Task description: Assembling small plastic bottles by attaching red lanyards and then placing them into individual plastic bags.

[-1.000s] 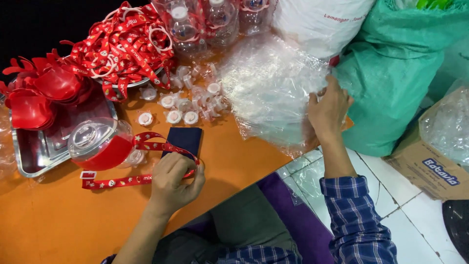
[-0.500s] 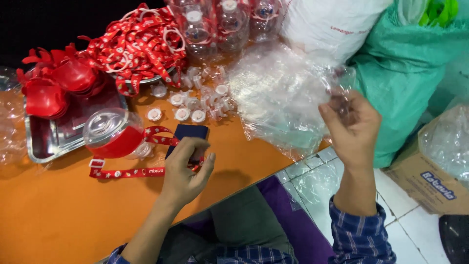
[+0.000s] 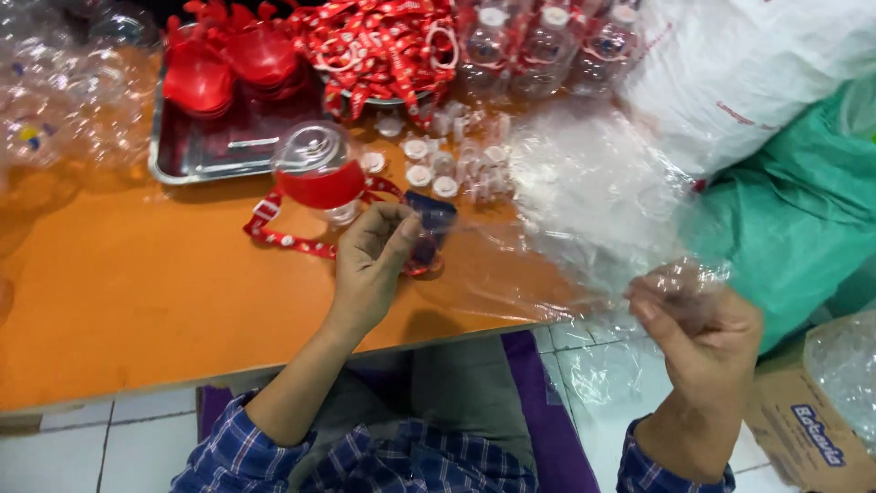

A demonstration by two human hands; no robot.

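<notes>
My left hand [image 3: 372, 260] hovers over the orange table [image 3: 137, 283] and grips a small dark blue flat object [image 3: 429, 224] tilted up off the surface. A red lanyard strap [image 3: 274, 228] lies beneath and beside it. Just behind stands a clear round bottle with a red band [image 3: 319, 169]. My right hand [image 3: 698, 342] is off the table's right edge, pinching a thin clear plastic bag [image 3: 593, 228] that stretches up toward a heap of clear bags.
A metal tray [image 3: 196, 151] holds red plastic parts. A pile of red lanyards [image 3: 374, 46] sits behind it. Small white caps [image 3: 429, 169] and clear bottles [image 3: 547, 46] crowd the back. Green bag [image 3: 803, 201] and a cardboard box [image 3: 812, 429] stand at right.
My left hand has lifted the dark blue object off the table. My right hand has pulled a clear bag away from the heap, down and toward me.
</notes>
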